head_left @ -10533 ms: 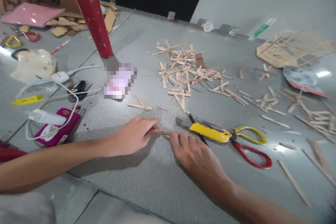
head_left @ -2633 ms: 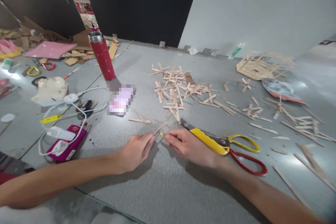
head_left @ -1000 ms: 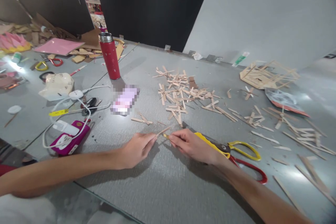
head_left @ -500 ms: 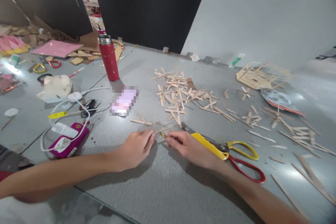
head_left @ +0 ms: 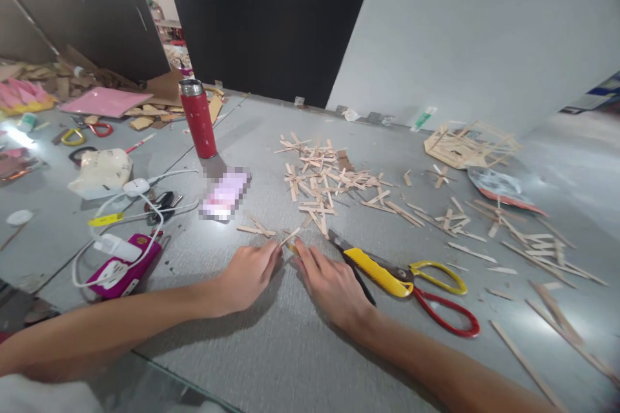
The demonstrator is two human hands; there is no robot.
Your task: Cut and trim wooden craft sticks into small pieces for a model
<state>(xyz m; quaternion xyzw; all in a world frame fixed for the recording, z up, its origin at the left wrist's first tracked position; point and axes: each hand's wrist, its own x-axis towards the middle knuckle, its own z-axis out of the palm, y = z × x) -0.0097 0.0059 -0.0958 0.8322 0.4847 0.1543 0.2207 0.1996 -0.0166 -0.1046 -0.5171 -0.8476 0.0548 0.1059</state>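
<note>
My left hand is closed in a pinch on a thin wooden stick, whose free end points up and to the right. Beside that end, my right hand lies palm down with its fingers stretched forward. A small yellowish-brown piece shows by the right fingertips; whether they touch it is unclear. Large scissors with one yellow and one red handle lie just right of this hand, a yellow toothed part along their blades. Short glued-looking stick pieces rest beyond my left hand.
A pile of crossed wooden sticks covers the middle of the table. At left stand a red bottle, a phone and a purple power strip with white cables. A stick frame and a pouch sit at right.
My right hand has loosened from its pinch by the yellowish-brown piece and flattened, fingers reaching forward. My left hand keeps the stick, now tilted more steeply. The view has shifted slightly.
</note>
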